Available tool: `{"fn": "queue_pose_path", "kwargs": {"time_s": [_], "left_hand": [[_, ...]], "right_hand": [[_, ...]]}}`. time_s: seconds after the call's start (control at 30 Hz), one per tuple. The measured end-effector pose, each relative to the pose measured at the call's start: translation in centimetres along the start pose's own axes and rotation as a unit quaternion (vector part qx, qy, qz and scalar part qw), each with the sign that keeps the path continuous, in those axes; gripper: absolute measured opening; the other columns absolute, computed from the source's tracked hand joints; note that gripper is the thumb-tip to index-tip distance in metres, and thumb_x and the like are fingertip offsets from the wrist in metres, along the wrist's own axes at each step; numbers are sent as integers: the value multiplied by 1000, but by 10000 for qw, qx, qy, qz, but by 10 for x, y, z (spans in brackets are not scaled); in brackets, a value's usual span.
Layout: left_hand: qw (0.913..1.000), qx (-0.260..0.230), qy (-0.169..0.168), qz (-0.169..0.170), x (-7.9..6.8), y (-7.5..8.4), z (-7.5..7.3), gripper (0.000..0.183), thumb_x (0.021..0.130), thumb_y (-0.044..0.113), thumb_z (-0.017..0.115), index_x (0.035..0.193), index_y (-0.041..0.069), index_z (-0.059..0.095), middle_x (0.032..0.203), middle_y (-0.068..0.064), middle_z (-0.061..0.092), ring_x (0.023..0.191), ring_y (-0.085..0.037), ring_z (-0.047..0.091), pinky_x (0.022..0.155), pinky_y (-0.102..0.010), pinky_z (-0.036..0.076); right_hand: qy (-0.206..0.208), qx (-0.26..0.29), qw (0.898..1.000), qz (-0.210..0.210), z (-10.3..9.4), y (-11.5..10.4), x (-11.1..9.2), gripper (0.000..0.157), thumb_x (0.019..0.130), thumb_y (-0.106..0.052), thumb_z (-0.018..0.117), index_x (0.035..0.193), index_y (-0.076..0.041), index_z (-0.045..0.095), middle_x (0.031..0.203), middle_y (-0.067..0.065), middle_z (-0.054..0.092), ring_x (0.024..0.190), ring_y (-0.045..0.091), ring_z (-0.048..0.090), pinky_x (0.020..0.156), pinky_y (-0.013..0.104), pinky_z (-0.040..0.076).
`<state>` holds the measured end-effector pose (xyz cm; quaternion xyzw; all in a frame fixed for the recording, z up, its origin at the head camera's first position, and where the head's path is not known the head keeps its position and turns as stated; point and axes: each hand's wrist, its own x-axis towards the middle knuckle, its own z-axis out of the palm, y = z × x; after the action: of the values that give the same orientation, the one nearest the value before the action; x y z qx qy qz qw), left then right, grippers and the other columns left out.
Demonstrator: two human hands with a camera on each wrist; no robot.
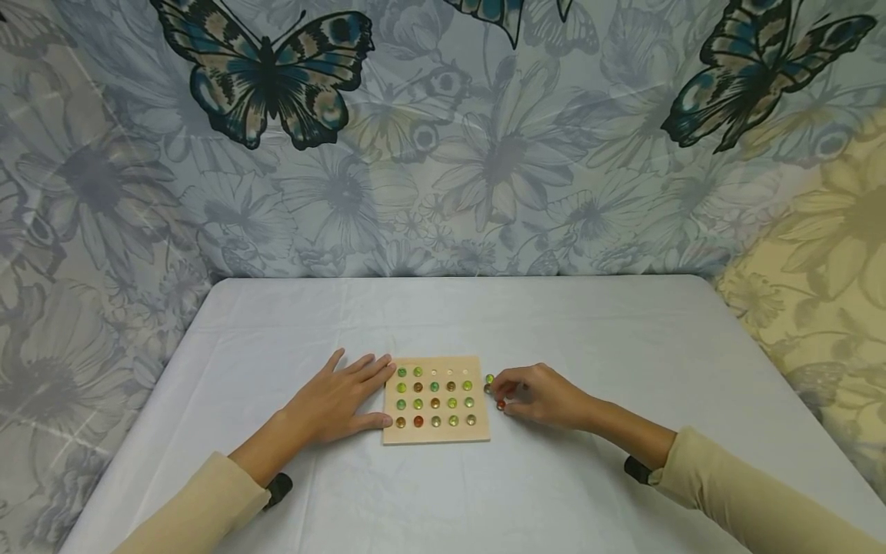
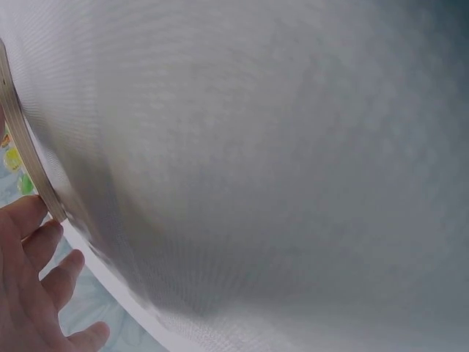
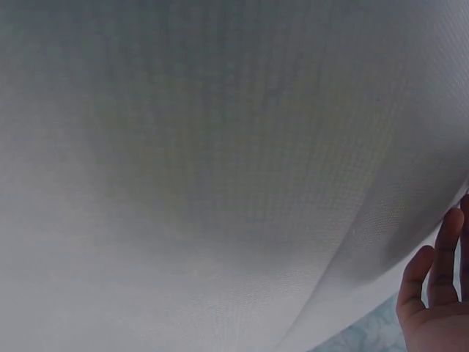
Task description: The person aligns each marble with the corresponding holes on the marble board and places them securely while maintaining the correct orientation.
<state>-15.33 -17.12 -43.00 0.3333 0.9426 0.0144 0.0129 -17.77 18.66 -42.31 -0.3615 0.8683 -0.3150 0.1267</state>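
Note:
A light wooden board (image 1: pixel 436 442) lies on the white cloth, with rows of green, amber, red and clear marbles set in its hollows. Three hollows at the right of its far row are bare. My left hand (image 1: pixel 339 400) rests beside the board with fingers spread, its thumb and fingertips against the left edge; the left wrist view shows fingertips at the board's side (image 2: pixel 29 147). Just off the board's right edge, my right hand (image 1: pixel 543 396) pinches a red marble (image 1: pixel 500 405) between thumb and fingers. Close by its fingertips sits a green marble (image 1: pixel 490 378), with a darker one partly hidden by the hand.
The white-covered table (image 1: pixel 588 323) stretches out around the board on all sides. Behind it hangs a fabric backdrop (image 1: pixel 415 192) printed with flowers and butterflies. Dark wrist cameras sit under the left sleeve (image 1: pixel 201 500) and the right sleeve (image 1: pixel 754 492).

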Motion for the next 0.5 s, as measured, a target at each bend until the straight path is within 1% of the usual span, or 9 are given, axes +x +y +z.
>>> {"fn": "queue_pose_path", "kwargs": {"time_s": [0.27,0.5], "left_hand": [[10000,-2,-12,9,0,1,-2,80,85,69,37,146,18,30,150,-1,29,136,-24,28,107,-58,14],[10000,-10,-16,17,0,1,-2,80,85,69,38,146,18,30,150,-1,29,136,-24,28,107,-59,14]], "right_hand": [[2,-147,9999,-54,1,1,1,26,81,-8,71,105,-15,65,92,-10,66,86,7,60,77,30,51],[17,-73,9999,-106,2,1,1,26,81,-5,70,105,-13,65,92,-8,65,86,8,60,77,30,51]]}}
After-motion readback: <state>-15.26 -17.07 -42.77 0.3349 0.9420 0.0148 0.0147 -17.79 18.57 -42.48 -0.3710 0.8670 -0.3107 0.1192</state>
